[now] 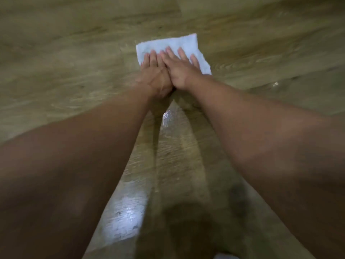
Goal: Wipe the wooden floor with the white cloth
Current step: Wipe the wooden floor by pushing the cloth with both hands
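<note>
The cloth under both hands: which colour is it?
The cloth is white, faintly bluish; head view.

We are indoors, in a room with a wooden floor [74, 58], and that floor is all we have to judge by, since it fills the whole view. It is pale brown with a clear wood grain and is laid in long planks, with a joint [181, 10] between boards near the top edge. The surface is smooth and glossy. A wet streak [166, 118] shines along the middle, and a bright patch of reflected light [125, 215] lies nearer to us. A small pale speck [275, 83] sits on the boards at the right. Whether this is a home, an office or a shop we cannot tell.
</note>
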The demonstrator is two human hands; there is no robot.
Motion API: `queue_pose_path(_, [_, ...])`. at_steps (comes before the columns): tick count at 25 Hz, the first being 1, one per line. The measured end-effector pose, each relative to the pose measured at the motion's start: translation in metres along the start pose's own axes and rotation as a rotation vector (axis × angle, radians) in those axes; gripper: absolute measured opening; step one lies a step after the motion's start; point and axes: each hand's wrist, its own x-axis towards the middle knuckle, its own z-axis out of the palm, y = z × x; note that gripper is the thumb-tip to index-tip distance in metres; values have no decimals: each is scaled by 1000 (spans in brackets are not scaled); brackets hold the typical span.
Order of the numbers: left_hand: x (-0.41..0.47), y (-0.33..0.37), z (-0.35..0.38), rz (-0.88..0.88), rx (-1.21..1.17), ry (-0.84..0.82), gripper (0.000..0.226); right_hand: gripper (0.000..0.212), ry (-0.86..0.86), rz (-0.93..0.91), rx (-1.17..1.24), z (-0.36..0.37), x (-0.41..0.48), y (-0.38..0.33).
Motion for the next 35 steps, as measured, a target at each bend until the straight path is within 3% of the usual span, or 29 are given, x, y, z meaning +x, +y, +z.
queue_pose_path(5, [-82,22,32,102,-113,76,59,51,153,25,9,41,-101,-10])
queue_pose_path(8, [-128,51,48,176,-65,92,65,52,191,32,-142,54,-176,5])
queue_pose_path(12, [-68,60,26,141,-125,101,64,58,128,-6,-263,22,-126,61])
queue_pose_path(16, [-12,77,0,30,-174,-2,63,56,84,56,-170,3,-82,83])
queue_pose_path(19, [-58,98,11,190,-109,-8,68,57,169,121,-125,24,-154,80])
queue_pose_path(22, [-102,118,28,360,-62,11,70,58,149,179,-120,48,-226,77])
queue_pose_path(27, [-46,131,3,320,-49,18,72,58,47,212,-86,22,-176,106])
queue_pose_path(31, [7,143,-23,214,-93,-109,86,62,-97,153,-131,-23,-120,140])
queue_pose_path(33, [0,142,-24,222,-119,-96,80,58,-48,141,-123,-19,-132,139])
queue_pose_path(35, [-29,139,-9,343,-88,22,67,56,53,147,-152,3,-177,130])
